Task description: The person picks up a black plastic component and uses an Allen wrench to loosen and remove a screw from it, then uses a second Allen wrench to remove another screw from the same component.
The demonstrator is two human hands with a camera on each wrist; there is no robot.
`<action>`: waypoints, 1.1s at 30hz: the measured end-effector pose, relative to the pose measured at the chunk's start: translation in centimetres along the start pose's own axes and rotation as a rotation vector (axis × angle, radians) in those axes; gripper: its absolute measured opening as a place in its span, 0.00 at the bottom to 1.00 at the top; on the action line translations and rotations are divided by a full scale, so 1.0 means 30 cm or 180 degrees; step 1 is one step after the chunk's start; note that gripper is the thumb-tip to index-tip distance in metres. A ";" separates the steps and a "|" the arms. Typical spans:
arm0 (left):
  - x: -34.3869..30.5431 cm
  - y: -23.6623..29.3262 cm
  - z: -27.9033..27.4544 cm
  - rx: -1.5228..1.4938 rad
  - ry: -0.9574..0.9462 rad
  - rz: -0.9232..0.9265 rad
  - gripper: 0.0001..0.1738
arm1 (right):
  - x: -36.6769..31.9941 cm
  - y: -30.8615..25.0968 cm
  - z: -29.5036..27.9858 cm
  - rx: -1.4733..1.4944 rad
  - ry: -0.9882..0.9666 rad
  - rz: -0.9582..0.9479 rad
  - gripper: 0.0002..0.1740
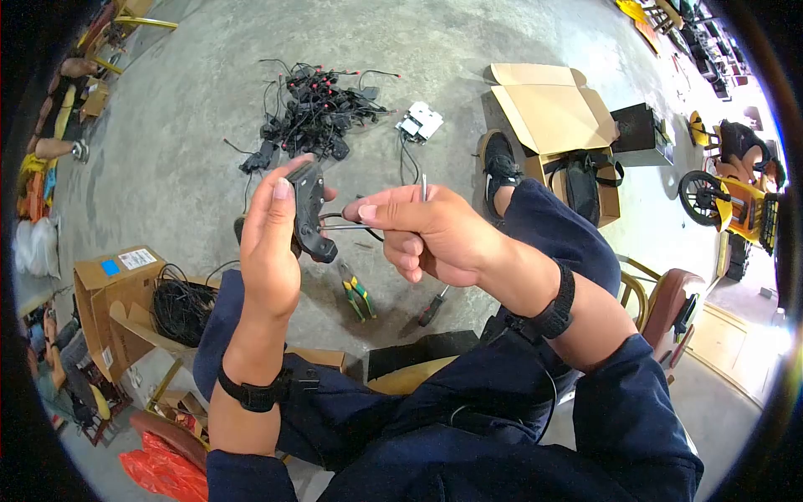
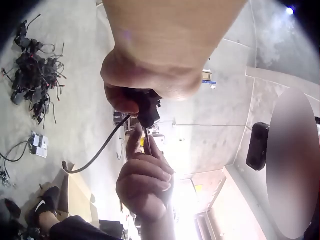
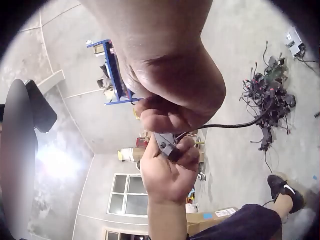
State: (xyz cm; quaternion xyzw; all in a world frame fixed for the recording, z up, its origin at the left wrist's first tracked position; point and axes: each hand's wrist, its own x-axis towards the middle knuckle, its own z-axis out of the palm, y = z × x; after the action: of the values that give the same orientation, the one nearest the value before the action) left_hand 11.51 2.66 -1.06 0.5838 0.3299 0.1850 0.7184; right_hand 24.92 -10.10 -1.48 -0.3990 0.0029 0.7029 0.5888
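Observation:
My left hand (image 1: 273,251) grips a curved black plastic housing (image 1: 311,209) with small screw holes along its face, held upright between thumb and fingers. A dark cable (image 2: 97,157) runs out of the housing. From the right, my right hand (image 1: 443,230) pinches a thin metal rod (image 1: 345,227) between thumb and forefinger. The rod's tip is right at the housing's lower side. Another short metal length sticks up above the right fingers, and the palm hides how it joins the rod. In the right wrist view the housing (image 3: 166,146) shows partly behind the right fingers.
A heap of black cabled parts (image 1: 314,113) lies on the concrete floor beside a white box-shaped unit (image 1: 420,122). Pliers (image 1: 358,293) and a screwdriver (image 1: 432,309) lie below the hands. Cardboard boxes stand left (image 1: 117,284) and right (image 1: 556,109), the right one holding a black bag (image 1: 583,188).

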 end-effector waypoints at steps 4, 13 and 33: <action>-0.002 -0.008 -0.002 0.0113 0.0057 0.0087 0.24 | 0.011 0.020 0.005 -0.0818 0.0131 -0.0276 0.16; 0.001 -0.047 -0.001 0.0026 -0.0015 -0.0641 0.23 | 0.017 0.011 -0.043 -0.5119 0.0060 -0.3564 0.07; 0.004 -0.006 0.000 -0.0623 -0.0136 -0.0289 0.24 | -0.025 -0.014 0.030 -0.2009 0.0624 -0.0754 0.12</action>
State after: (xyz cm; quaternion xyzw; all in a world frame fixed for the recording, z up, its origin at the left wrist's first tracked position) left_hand 11.58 2.70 -1.28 0.4991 0.3209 0.1712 0.7865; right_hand 24.78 -10.16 -0.24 -0.6246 -0.2043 0.5544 0.5108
